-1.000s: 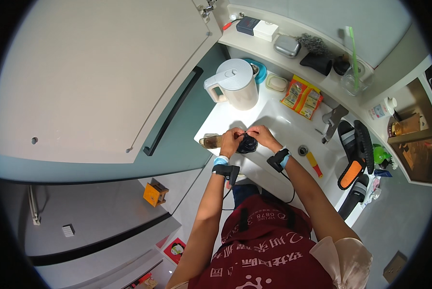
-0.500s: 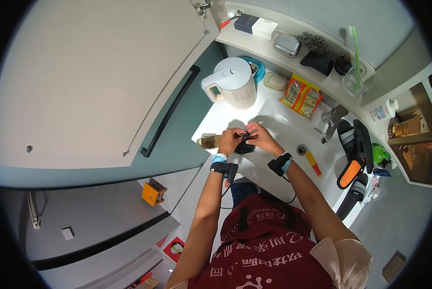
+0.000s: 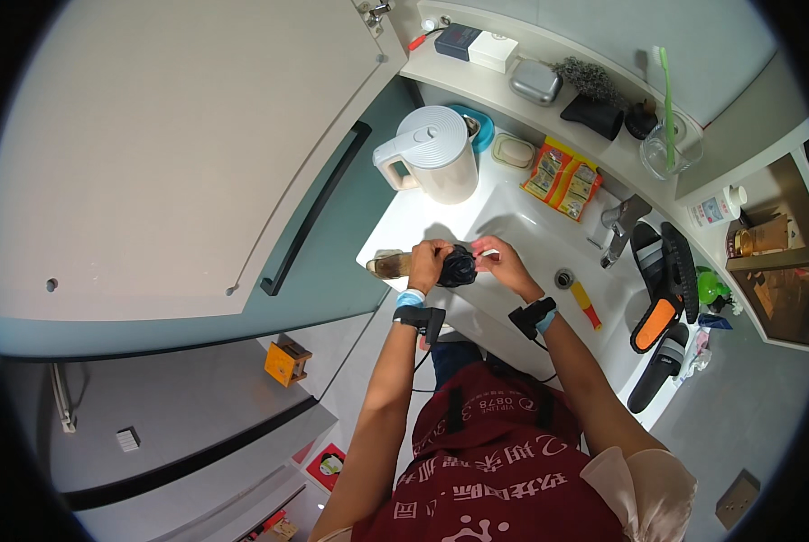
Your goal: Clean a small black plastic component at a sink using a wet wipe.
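My left hand [image 3: 429, 263] is closed round a long tan-brown thing [image 3: 390, 266] with a rounded end, held over the basin's left edge; its kind I cannot make out. At its right end, beside my left fingers, is a crumpled black piece [image 3: 457, 267], possibly thin plastic or cloth. My right hand [image 3: 502, 264] has its thumb and fingertips drawn together at the right edge of this black piece, seeming to pinch it. Both wrists wear black straps over pale blue bands.
Beyond my hands stands a white lidded pitcher [image 3: 438, 155], with a soap dish [image 3: 514, 151] and a yellow-red packet [image 3: 562, 179] near it. A faucet [image 3: 623, 217] overhangs the white basin [image 3: 522, 312]; a yellow-red handle [image 3: 587, 305] lies by the drain. Black slippers [image 3: 659, 366] rest at right.
My right hand has moved slightly right, away from my left fingers. More of the black piece shows between the hands, spread wider. My left hand has stayed nearly in place.
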The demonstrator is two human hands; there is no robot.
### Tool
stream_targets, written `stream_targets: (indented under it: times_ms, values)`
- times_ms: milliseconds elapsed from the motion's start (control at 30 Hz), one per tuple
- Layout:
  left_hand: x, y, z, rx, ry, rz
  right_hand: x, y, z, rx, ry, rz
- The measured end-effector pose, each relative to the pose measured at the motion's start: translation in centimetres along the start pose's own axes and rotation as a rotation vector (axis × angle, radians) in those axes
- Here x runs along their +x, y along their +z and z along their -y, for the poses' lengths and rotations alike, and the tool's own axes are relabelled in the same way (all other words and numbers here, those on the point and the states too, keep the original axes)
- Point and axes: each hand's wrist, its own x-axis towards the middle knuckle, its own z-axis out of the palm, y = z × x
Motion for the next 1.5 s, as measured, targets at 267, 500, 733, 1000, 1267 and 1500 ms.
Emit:
stream_targets:
  times_ms: [267, 500, 733, 1000, 1267, 1500]
  values:
    - [-1.3, -2.1, -6.5, 0.114, 0.274, 0.000, -0.9, -0.7, -1.4, 0.033, 0.080, -0.003]
    - [-3.0, -2.3, -4.1, 0.265, 0.340, 0.113, -0.4, 0.7, -1.8, -0.001, 0.186, -0.069]
    - [-3.2, -2.2, -3.5, 0.143, 0.381, 0.061, 0.3, 1.7, -2.4, 0.043, 0.020, -0.128]
    - [-3.5, -2.7, -3.4, 0.168, 0.366, 0.061, 0.5, 3.7, -1.4, -0.219, 0.157, -0.282]
    - [-3.2, -2.3, -3.4, 0.151, 0.387, 0.065, 0.8, 2.9, -4.0, -0.055, 0.056, -0.313]
    - [-3.2, -2.4, -2.8, 0.158, 0.351, 0.006, 0.8, 4.0, -0.9, -0.231, 0.215, -0.296]
